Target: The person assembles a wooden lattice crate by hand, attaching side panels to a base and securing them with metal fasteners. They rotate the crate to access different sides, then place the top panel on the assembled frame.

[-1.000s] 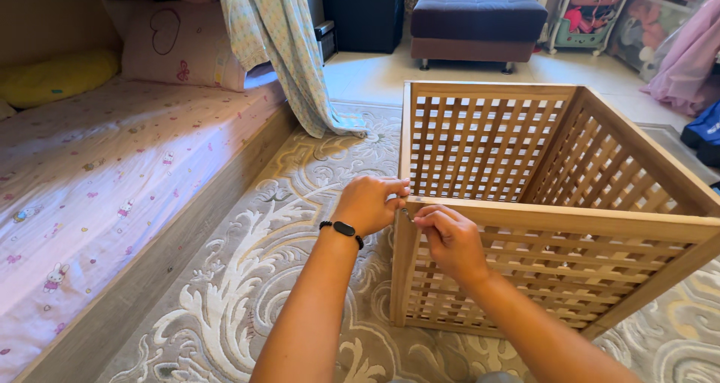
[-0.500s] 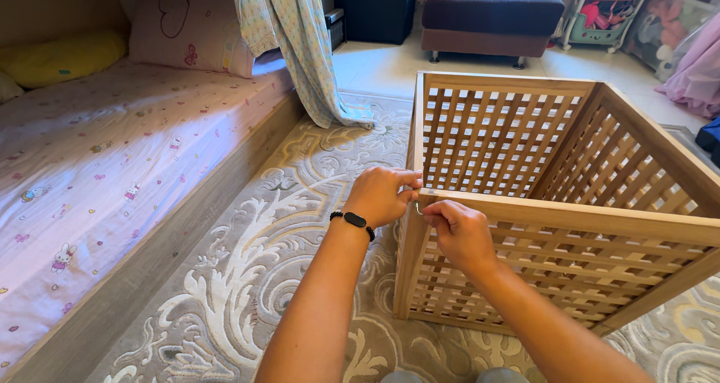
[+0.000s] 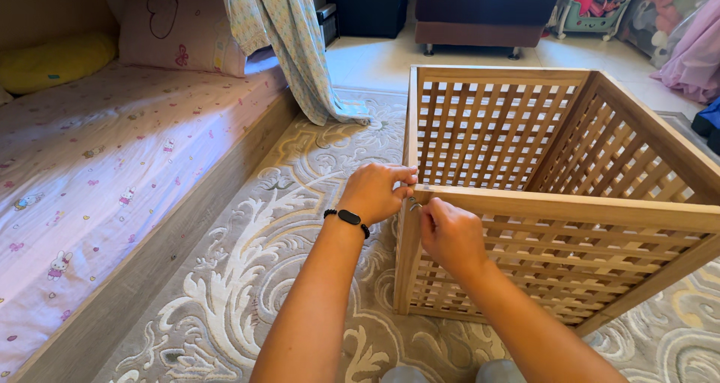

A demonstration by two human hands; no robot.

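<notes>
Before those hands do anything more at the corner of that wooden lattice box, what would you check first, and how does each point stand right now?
1. Both hands at the same corner: ok. The left hand and right hand meet at the top near corner of the wooden lattice box.
2. Box standing level on the patterned rug: ok, its near post rests upright on it.
3. Small metal part between the fingers: cannot tell, something glints there but it is too small to make out.
4. Near panel seated in the corner post: cannot tell, the hands cover the joint.
5. Room around the box: ok, the bed and curtain stand apart from it.
</notes>
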